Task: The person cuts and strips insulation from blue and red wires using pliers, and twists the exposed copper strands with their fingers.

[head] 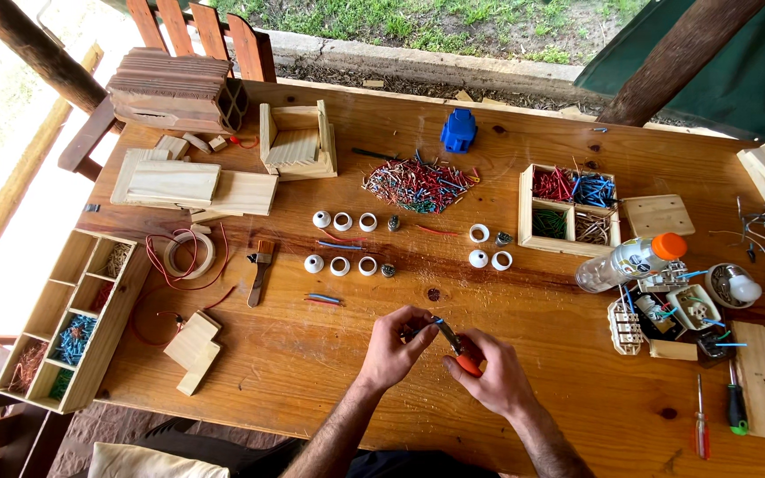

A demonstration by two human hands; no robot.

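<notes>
Right hand (489, 376): grip clenched on orange-handled pliers (455, 347). Left hand (393, 345): grip pinches something small at the pliers' tip, too small to identify. Wooden tabletop (312, 354): loose wire pieces (323, 299) near.

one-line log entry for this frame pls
left hand: pinching small part at tool tip | right hand: grip on orange-handled pliers | surface: wooden table | nearby: loose wire pieces, white rings

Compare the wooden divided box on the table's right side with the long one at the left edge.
The right box is square with four compartments and lies wholly on the table; the long tray has a single row of more compartments and overhangs the edge. Both hold sorted coloured wire pieces.
</notes>
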